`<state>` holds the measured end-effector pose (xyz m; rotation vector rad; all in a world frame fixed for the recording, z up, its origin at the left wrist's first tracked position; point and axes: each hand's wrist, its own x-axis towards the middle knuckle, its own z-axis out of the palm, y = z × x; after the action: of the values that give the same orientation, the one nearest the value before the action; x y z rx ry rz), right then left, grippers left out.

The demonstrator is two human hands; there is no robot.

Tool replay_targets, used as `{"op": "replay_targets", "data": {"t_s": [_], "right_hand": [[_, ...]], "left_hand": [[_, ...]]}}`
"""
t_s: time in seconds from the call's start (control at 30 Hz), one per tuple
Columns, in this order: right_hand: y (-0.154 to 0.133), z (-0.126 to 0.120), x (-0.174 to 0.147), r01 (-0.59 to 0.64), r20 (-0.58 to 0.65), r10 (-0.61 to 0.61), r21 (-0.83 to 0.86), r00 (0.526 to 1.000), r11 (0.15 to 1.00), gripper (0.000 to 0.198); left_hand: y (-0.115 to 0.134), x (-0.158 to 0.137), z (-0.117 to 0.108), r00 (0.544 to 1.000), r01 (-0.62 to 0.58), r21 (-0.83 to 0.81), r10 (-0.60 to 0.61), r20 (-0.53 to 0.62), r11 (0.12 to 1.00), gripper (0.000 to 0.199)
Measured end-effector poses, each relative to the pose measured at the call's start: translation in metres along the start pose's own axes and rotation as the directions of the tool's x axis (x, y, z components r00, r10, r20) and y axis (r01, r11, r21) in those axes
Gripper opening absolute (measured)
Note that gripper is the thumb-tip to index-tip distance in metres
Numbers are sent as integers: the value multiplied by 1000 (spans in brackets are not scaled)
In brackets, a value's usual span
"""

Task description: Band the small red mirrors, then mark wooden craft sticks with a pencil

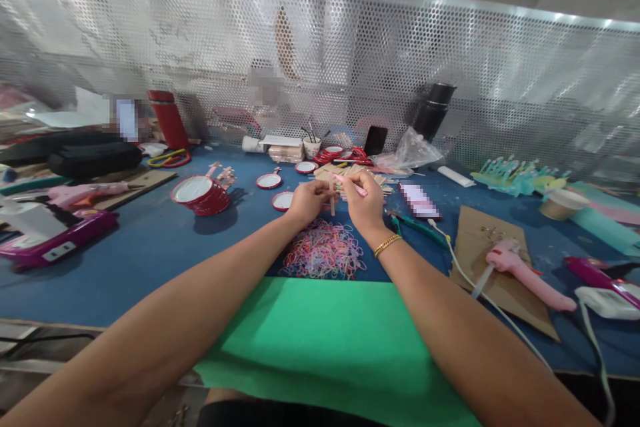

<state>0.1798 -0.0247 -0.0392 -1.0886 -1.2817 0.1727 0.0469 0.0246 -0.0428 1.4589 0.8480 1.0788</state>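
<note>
My left hand point(309, 201) pinches a narrow, flat wooden stick point(333, 203) held upright over the table. Close beside it, my right hand point(366, 199) has its fingers closed around something small and pinkish at the stick's upper end; its kind is too small to make out. Just below both hands lies a loose heap of coloured rubber bands point(324, 252). More flat wooden sticks point(385, 180) are piled behind my hands, partly hidden by them. A small red-rimmed round disc point(283, 201) lies by my left hand.
A stack of red-rimmed discs point(203, 197) stands to the left. At right are pliers point(425, 232), a phone point(419, 200), a cable, and a pink glue gun point(530, 273) on cardboard point(470, 233). A green sheet point(325, 340) hangs at the table's front edge.
</note>
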Motion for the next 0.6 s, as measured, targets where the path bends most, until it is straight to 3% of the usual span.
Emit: {"op": "replay_targets", "data": {"t_s": [0.6], "right_hand": [[-1, 0, -1, 3, 35, -3, -7, 999, 1000, 17]], "left_hand": [[0, 0, 0, 1000, -21, 9, 21, -2, 1000, 33]]}}
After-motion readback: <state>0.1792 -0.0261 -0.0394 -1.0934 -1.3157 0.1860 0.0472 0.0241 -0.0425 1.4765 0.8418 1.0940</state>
